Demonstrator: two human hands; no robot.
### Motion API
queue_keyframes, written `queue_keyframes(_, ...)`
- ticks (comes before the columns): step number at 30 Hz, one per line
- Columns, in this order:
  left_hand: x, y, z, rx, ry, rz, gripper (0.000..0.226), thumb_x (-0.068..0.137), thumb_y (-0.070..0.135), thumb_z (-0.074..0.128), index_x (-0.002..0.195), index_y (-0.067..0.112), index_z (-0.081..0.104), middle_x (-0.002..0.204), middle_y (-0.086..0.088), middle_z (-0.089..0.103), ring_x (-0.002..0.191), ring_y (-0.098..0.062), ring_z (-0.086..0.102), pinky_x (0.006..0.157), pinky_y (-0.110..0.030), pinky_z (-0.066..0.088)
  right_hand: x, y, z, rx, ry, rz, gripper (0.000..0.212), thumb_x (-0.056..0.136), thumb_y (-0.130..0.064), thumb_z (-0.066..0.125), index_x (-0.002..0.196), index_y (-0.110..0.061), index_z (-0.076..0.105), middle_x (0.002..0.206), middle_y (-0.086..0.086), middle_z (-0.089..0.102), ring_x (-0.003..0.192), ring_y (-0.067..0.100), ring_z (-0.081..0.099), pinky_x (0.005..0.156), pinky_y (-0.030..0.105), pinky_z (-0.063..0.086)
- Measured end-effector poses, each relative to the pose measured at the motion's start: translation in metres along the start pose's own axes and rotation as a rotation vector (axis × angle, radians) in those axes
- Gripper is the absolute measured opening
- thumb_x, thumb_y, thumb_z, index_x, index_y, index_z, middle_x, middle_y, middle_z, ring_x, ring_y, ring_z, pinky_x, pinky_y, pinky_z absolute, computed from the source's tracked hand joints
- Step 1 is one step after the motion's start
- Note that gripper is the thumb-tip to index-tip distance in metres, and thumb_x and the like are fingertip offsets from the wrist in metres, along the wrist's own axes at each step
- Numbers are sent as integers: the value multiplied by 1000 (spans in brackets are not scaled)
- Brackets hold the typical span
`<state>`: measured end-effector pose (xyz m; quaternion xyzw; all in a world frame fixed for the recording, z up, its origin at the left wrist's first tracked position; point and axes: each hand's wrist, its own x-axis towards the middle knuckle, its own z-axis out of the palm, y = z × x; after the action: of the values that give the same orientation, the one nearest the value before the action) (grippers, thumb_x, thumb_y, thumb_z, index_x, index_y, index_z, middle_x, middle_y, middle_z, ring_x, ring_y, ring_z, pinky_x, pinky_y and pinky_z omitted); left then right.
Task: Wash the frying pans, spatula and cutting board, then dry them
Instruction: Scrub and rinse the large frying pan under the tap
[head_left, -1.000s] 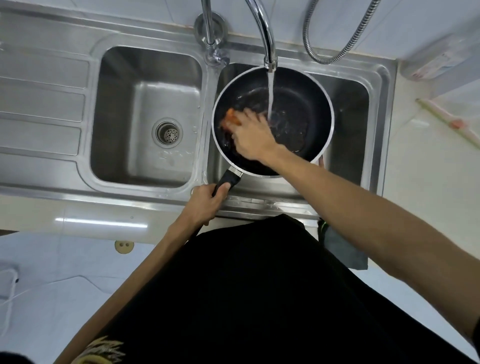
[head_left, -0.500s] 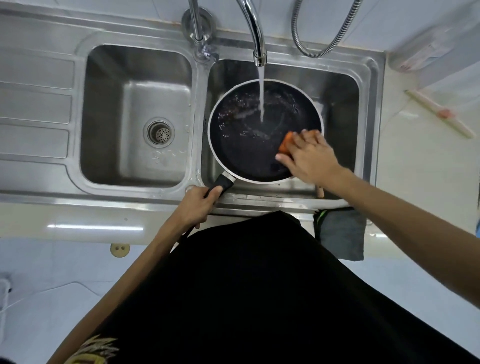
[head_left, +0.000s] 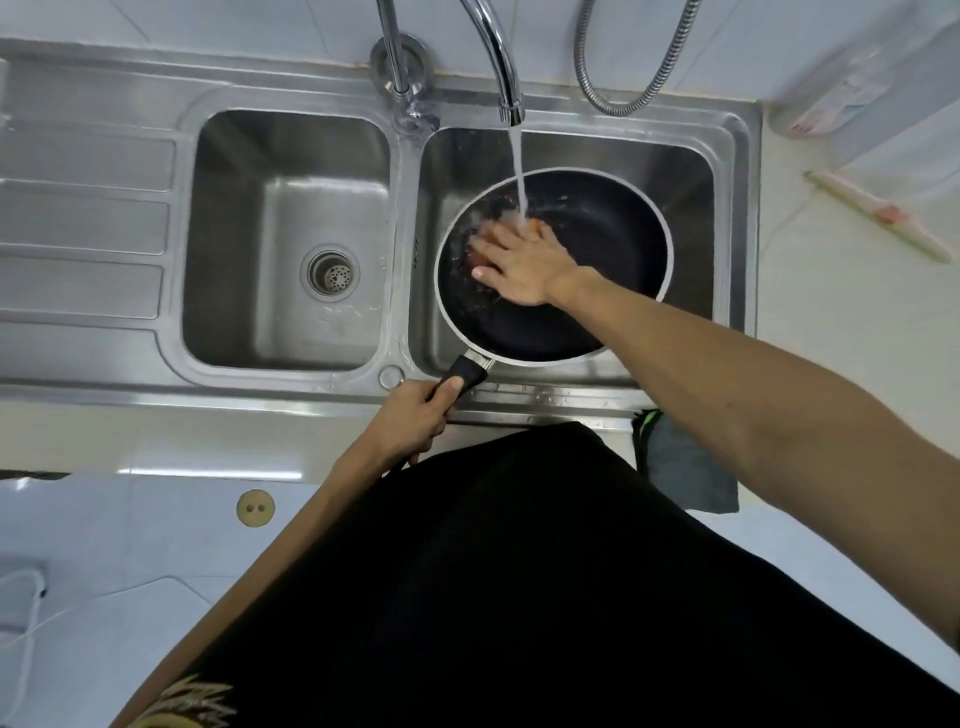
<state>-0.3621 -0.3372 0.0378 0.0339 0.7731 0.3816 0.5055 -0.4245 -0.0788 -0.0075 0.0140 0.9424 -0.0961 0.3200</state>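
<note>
Over the right basin of the sink (head_left: 696, 171), the frying pan (head_left: 613, 249) is held under the running tap (head_left: 501, 62). Grip noted: the left hand (head_left: 410, 423) is closed round the black handle (head_left: 467, 373); the right hand (head_left: 527, 267) lies flat, fingers straight, pressing an orange sponge (head_left: 536, 225) against the wet inside. Assessment: the pan is rigid and probably fairly heavy, its wet coating slick. The handle is the sound hold and needs a firm grasp, since sponge pressure could twist the pan.
</note>
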Motion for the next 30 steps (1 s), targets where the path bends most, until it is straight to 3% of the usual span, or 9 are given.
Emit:
queue_keyframes(5, 5, -2, -5, 5, 17, 9, 47, 105, 45, 43, 70, 14, 49, 58, -1, 42, 39, -15, 34, 36, -24, 34, -23, -40, 4, 12, -133, -152, 68, 101, -68, 12, 155, -34, 34, 165, -7, 26, 151, 32, 19, 124, 53, 6)
queue_keyframes(8, 6, -5, -10, -44, -4, 4, 47, 105, 46, 43, 72, 13, 48, 55, 0, 41, 38, -14, 32, 35, -23, 33, -55, -40, 3, 54, -207, -198, 73, 96, -76, 9, 150, -40, 42, 158, -13, 37, 143, 28, 32, 118, 50, 21)
queue_keyframes(10, 6, -6, -11, -69, -15, -9, 46, 105, 47, 43, 74, 13, 49, 54, 1, 40, 38, -13, 30, 36, -22, 31, -78, -33, 3, -2, -223, -216, 74, 93, -79, 18, 150, -38, 42, 153, -14, 42, 137, 27, 38, 109, 51, 30)
queue_keyframes(13, 7, -9, -12, -90, -32, -44, 46, 105, 48, 42, 75, 14, 48, 53, 2, 39, 38, -13, 28, 38, -21, 29, -105, -11, 8, -143, -152, -247, 60, 96, -57, 52, 150, -33, 40, 146, -12, 46, 126, 27, 46, 98, 50, 40)
queue_keyframes(16, 9, -11, -15, -101, -70, -60, 46, 104, 50, 43, 76, 14, 49, 51, 3, 38, 38, -12, 26, 38, -22, 28, -120, 9, 20, -256, -13, -206, 50, 95, -31, 61, 142, -35, 47, 139, -13, 54, 116, 25, 53, 93, 45, 39)
queue_keyframes(21, 9, -10, -19, -62, -116, -31, 43, 101, 48, 53, 78, 12, 50, 52, 3, 37, 37, -12, 27, 35, -23, 28, -128, 11, 11, -275, 53, -215, 27, 96, -29, 60, 123, -29, 59, 115, -6, 65, 108, 26, 61, 89, 40, 39)
queue_keyframes(25, 12, -10, -21, 12, -85, 11, 46, 99, 46, 59, 69, 12, 47, 53, -1, 37, 37, -14, 33, 36, -25, 32, -121, 10, -13, -269, 68, -292, 27, 91, -23, 63, 118, -26, 64, 106, -3, 70, 104, 26, 65, 86, 39, 42)
queue_keyframes(28, 16, -9, -22, 215, -13, 53, 47, 96, 47, 62, 69, 10, 52, 54, -4, 49, 40, -17, 46, 37, -27, 39, -111, 9, -30, -221, 24, -327, 26, 88, -22, 67, 114, -26, 67, 102, -5, 70, 101, 22, 64, 88, 39, 45)
queue_keyframes(30, 21, -4, -19, 423, 49, 107, 43, 93, 52, 63, 83, 10, 60, 70, -9, 62, 59, -23, 63, 50, -28, 46, -103, 8, -40, -202, 3, -345, 23, 86, -23, 70, 108, -25, 68, 99, -5, 71, 98, 22, 65, 86, 41, 49)
